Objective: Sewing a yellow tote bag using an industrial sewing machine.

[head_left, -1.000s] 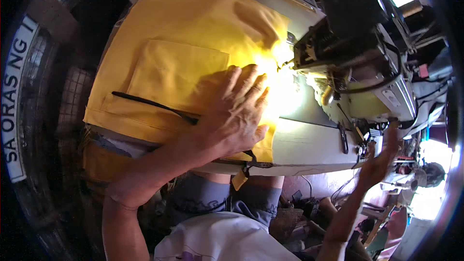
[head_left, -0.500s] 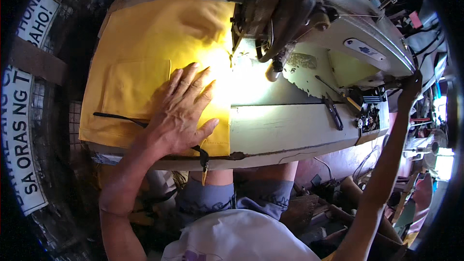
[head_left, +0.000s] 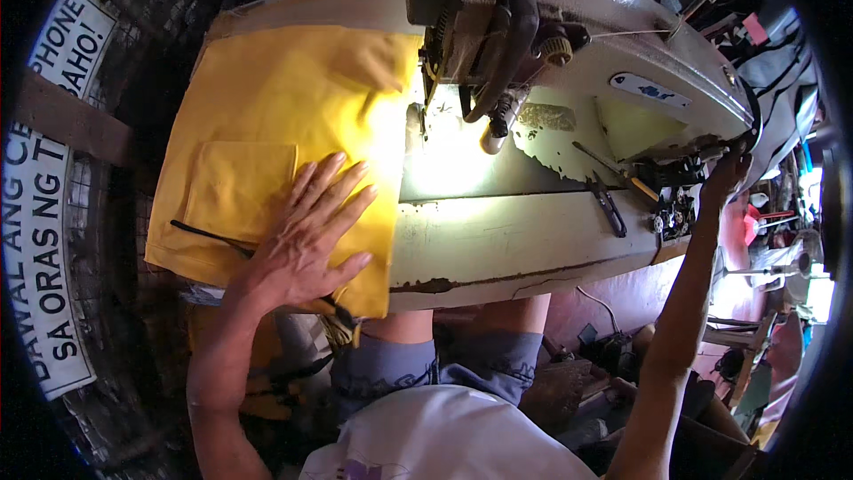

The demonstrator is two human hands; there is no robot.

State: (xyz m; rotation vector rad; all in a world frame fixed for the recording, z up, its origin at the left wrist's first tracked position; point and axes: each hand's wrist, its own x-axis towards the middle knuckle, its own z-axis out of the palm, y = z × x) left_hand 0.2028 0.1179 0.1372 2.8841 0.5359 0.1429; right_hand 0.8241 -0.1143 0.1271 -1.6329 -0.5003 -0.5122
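Observation:
A yellow fabric piece (head_left: 267, 107) with a sewn-on pocket lies spread over the left part of the sewing machine table (head_left: 515, 240). My left hand (head_left: 306, 236) rests flat on it, fingers spread, near the table's front edge. A thin black strip (head_left: 209, 238) lies on the fabric just left of that hand. The fabric's right edge reaches the needle area under the white sewing machine (head_left: 551, 44). My right hand (head_left: 724, 178) reaches up to the machine's far right end at the handwheel; its fingers are partly hidden.
Scissors (head_left: 609, 204) and small tools lie on the table right of the needle. A lamp lights the needle plate brightly. White signs hang on wire mesh at the left. My lap and cluttered floor show below the table edge.
The view has shifted, so the machine sits more central. My left hand has stayed flat on the yellow fabric, and my right hand has risen from below the table to the machine's right end.

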